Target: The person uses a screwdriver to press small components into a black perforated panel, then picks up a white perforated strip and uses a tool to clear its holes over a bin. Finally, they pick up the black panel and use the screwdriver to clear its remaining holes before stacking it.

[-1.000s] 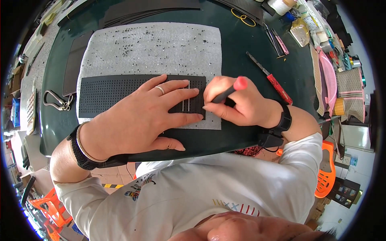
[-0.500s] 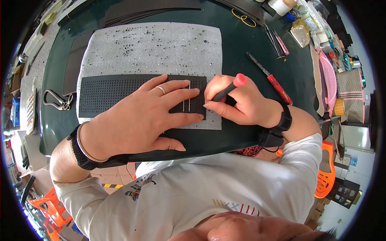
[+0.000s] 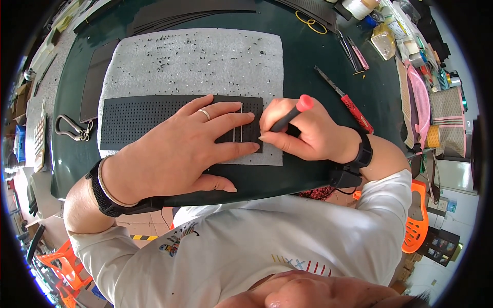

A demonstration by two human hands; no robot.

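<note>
The black perforated sheet (image 3: 138, 120) is lying on the six-o'clock half of a pale foam mat (image 3: 205, 77), its rows of small holes showing plainest toward its nine-o'clock end. Toward three o'clock, thin white strips (image 3: 242, 134) are running across it between the fingers.

The left hand (image 3: 174, 146) is reaching in from seven o'clock and spreading open over the sheet, fingers pressing down near the strips without gripping anything; its thumb is sitting off the sheet's near edge. At the sheet's three-o'clock edge, the right hand (image 3: 305, 133) is closing around a dark-handled tool with a red end (image 3: 287, 119), the red end leaning toward one o'clock. The tip is hiding behind the fingers, so I cannot tell whether it is touching.

The step in hand seems to be working the tool at this edge while the left hand is bracing. The next move is probably calling for a flat, unmoving sheet and a steady tip.

Farther out, dark crumbs (image 3: 162, 61) are dotting the mat toward twelve o'clock. From the right hand, a red-handled cutter (image 3: 356, 112) is lying toward two o'clock. A grey looped strap (image 3: 77, 131) is resting at the sheet's nine o'clock, on the green table (image 3: 303, 51).
</note>
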